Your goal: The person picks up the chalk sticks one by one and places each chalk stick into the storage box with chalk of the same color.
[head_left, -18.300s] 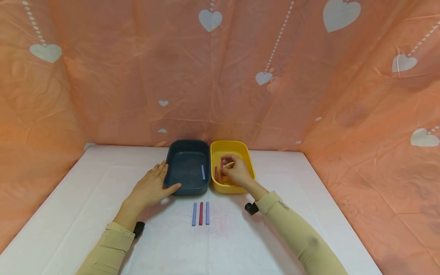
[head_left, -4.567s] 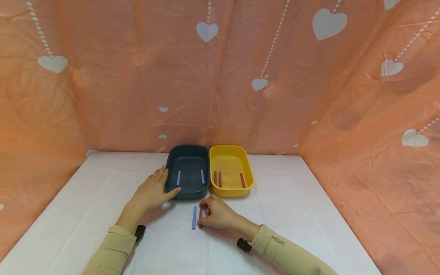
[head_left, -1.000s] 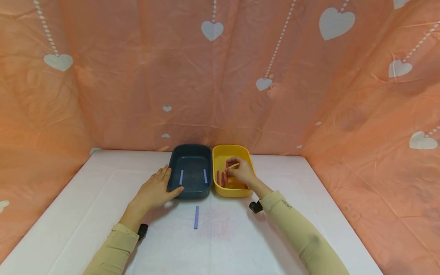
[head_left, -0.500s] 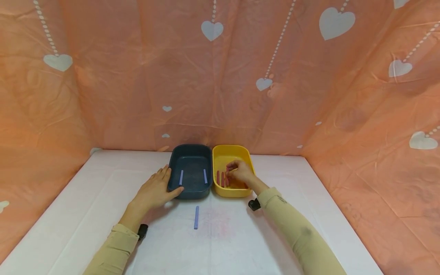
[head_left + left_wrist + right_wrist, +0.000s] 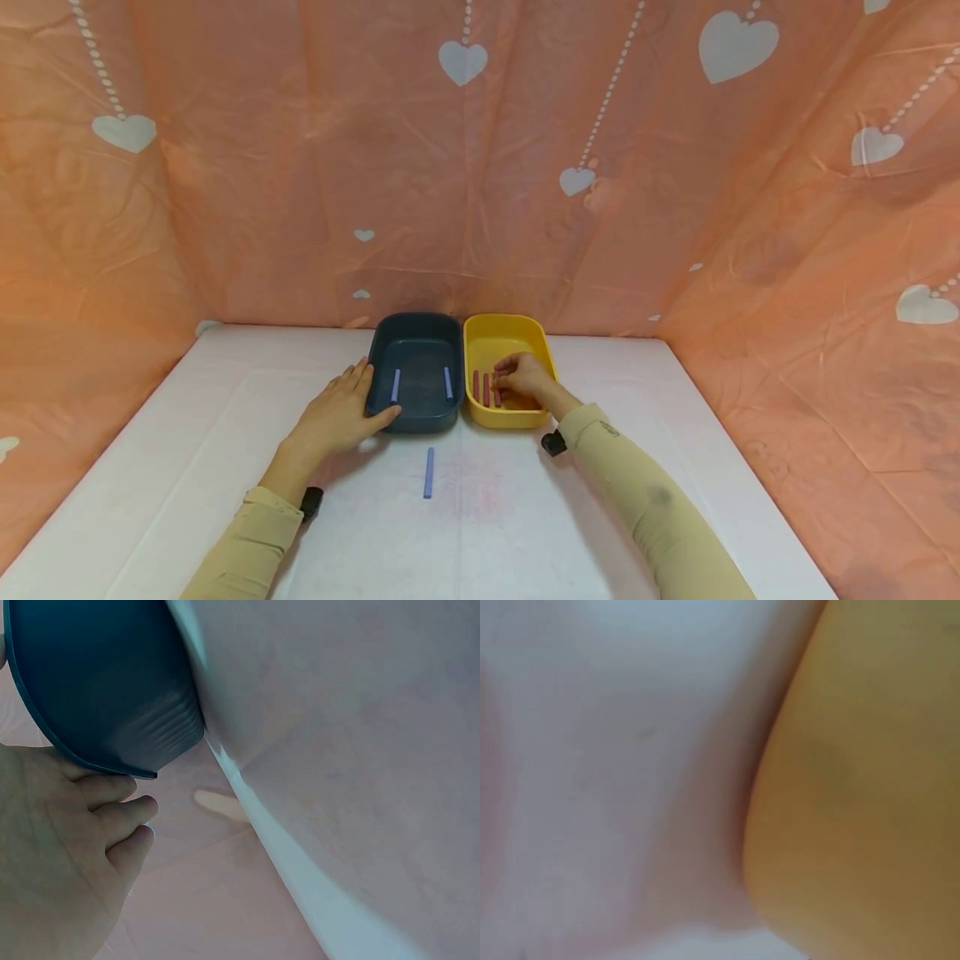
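In the head view, my left hand (image 5: 336,410) rests on the left side of a dark blue tray (image 5: 422,423), its fingers along the outer wall and the thumb over the near corner. The left wrist view shows the fingers (image 5: 124,817) fairly straight against the tray's wall. Two blue chalk sticks (image 5: 395,386) lie apart inside. My right hand (image 5: 528,379) reaches into the yellow tray (image 5: 504,419) and pinches a red chalk stick (image 5: 497,397), partly hidden by fingers. Left of it lie two more red chalk sticks (image 5: 476,387). The right wrist view shows only the tray's blurred outer wall (image 5: 855,795).
One blue chalk stick (image 5: 429,473) lies on the white tablecloth (image 5: 360,542) in front of the trays. Faint pink smudges mark the cloth beside it. Both trays stand side by side near an orange curtain (image 5: 405,200) with white hearts.
Since 4.6 seconds ago, my right hand has carried the red chalk stick from the table into the yellow tray. Over the last second it has lowered it beside the others. The left hand stays put.
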